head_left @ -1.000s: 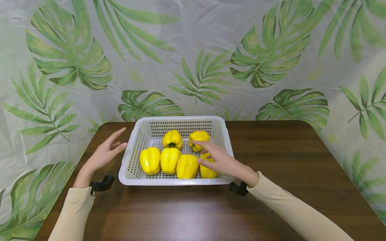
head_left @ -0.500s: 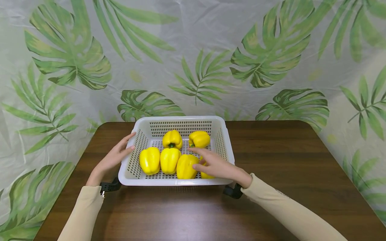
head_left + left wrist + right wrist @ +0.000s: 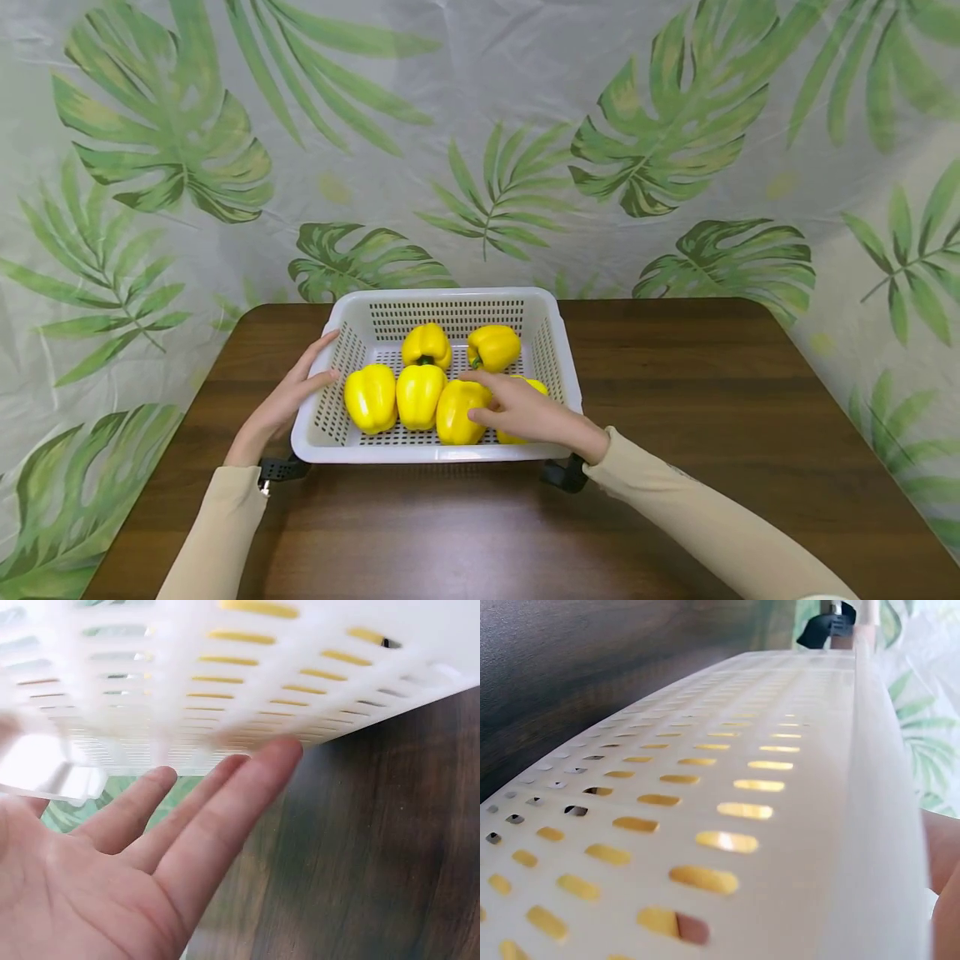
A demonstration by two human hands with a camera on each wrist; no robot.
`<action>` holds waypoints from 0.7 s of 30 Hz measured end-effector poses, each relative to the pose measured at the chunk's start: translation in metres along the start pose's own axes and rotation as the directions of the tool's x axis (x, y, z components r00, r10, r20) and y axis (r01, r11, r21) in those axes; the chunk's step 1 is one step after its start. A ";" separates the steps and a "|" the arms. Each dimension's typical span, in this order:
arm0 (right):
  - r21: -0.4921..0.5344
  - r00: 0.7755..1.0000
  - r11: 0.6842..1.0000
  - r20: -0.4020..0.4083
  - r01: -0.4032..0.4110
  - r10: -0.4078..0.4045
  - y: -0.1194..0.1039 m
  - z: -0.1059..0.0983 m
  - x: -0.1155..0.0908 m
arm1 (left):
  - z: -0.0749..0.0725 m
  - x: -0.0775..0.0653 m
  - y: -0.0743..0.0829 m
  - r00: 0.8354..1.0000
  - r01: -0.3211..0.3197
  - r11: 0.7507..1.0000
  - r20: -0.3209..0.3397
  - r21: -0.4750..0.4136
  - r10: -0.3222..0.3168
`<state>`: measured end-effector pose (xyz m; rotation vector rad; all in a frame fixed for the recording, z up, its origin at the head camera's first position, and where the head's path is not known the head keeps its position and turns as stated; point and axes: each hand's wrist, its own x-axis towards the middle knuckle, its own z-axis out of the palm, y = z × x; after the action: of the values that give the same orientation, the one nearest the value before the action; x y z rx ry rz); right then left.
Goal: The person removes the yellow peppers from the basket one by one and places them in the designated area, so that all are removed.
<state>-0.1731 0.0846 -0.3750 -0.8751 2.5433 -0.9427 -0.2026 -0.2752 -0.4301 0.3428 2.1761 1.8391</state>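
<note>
A white plastic basket [image 3: 438, 454] with slotted walls holds several yellow bell peppers. My left hand [image 3: 283, 402] is at its left side; thumb and index finger reach the rim, while the other fingers [image 3: 217, 832] lie fairly straight along the outer wall in the left wrist view. Over the front right of the basket, my right hand [image 3: 531, 408] reaches in. Its thumb and index finger lie over the right side of one front bell pepper [image 3: 456, 414]. Under that hand another bell pepper [image 3: 534, 385] is partly hidden. Slotted wall [image 3: 705, 780] fills most of the right wrist view.
Further bell peppers sit at the front left [image 3: 371, 400], front middle [image 3: 420, 398], back middle [image 3: 427, 344] and back right [image 3: 494, 347]. The basket stands on a dark wooden table [image 3: 675, 400]. Behind hangs a leaf-patterned cloth [image 3: 495, 150].
My left hand has moved right, from beside the basket to its left rim. My right hand has shifted left and slightly down over the front bell peppers. The peppers keep their places.
</note>
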 end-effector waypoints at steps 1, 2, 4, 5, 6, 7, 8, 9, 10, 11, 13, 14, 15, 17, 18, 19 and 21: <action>-0.011 1.000 1.000 0.001 -0.008 0.008 -0.001 0.001 0.001 | 0.000 0.000 0.000 1.000 -0.001 1.000 -0.001 -0.009 0.001; -0.020 1.000 1.000 0.004 -0.014 0.015 -0.001 0.001 0.002 | 0.000 0.000 0.000 1.000 -0.002 1.000 0.001 -0.019 0.002; -0.043 1.000 0.999 0.004 -0.025 0.025 -0.002 0.003 0.003 | 0.000 0.000 -0.001 1.000 -0.001 1.000 0.001 -0.031 0.001; -0.053 1.000 0.998 0.003 -0.030 0.030 -0.002 0.004 0.004 | 0.001 -0.001 -0.002 1.000 0.001 0.999 0.000 -0.038 -0.001; -0.065 0.999 0.997 0.002 -0.034 0.035 -0.002 0.004 0.004 | 0.000 -0.001 -0.003 1.000 0.001 0.999 0.001 -0.042 -0.001; -0.073 0.999 0.997 -0.001 -0.039 0.039 -0.003 0.005 0.005 | 0.000 -0.001 -0.004 1.000 0.004 0.999 0.000 -0.048 -0.004; -0.078 0.999 0.996 -0.001 -0.041 0.041 -0.003 0.005 0.005 | 0.000 -0.001 -0.005 1.000 0.006 0.999 0.001 -0.053 -0.006; -0.087 0.999 0.995 -0.004 -0.045 0.045 -0.003 0.005 0.006 | 0.000 -0.001 -0.006 1.000 0.006 0.998 0.001 -0.056 -0.006; -0.097 0.999 0.994 -0.006 -0.048 0.048 -0.003 0.005 0.006 | 0.000 -0.002 -0.006 1.000 0.007 0.998 0.000 -0.057 -0.007; -0.105 0.999 0.993 -0.010 -0.052 0.051 -0.003 0.005 0.006 | 0.001 -0.002 -0.007 1.000 0.006 0.998 0.001 -0.058 -0.006; -0.125 0.998 0.990 -0.017 -0.062 0.060 -0.003 0.006 0.007 | 0.001 -0.002 -0.008 1.000 0.004 0.998 0.001 -0.058 -0.004; -0.135 0.998 0.988 -0.019 -0.068 0.066 -0.002 0.006 0.007 | 0.001 -0.002 -0.008 1.000 0.003 0.998 0.002 -0.057 -0.003; -0.147 0.997 0.987 -0.019 -0.073 0.070 -0.001 0.006 0.008 | 0.001 -0.002 -0.008 1.000 0.002 0.999 0.002 -0.055 -0.002; -0.164 0.997 0.983 -0.021 -0.083 0.080 0.000 0.007 0.010 | 0.001 -0.002 -0.008 1.000 -0.001 0.998 0.004 -0.057 0.001; -0.174 0.996 0.980 -0.021 -0.091 0.089 0.001 0.007 0.011 | 0.001 -0.001 -0.008 1.000 -0.002 0.998 0.007 -0.060 0.003; -0.188 0.995 0.977 -0.019 -0.099 0.097 0.001 0.008 0.012 | 0.001 -0.001 -0.007 1.000 -0.004 0.998 0.009 -0.064 0.004; -0.223 0.994 0.969 -0.016 -0.108 0.107 0.002 0.009 0.015 | 0.001 0.000 -0.007 1.000 -0.007 0.997 0.014 -0.071 0.008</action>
<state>-0.1812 0.0723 -0.3838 -0.7837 2.7072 -0.6354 -0.2021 -0.2759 -0.4374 0.3483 2.0968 1.9071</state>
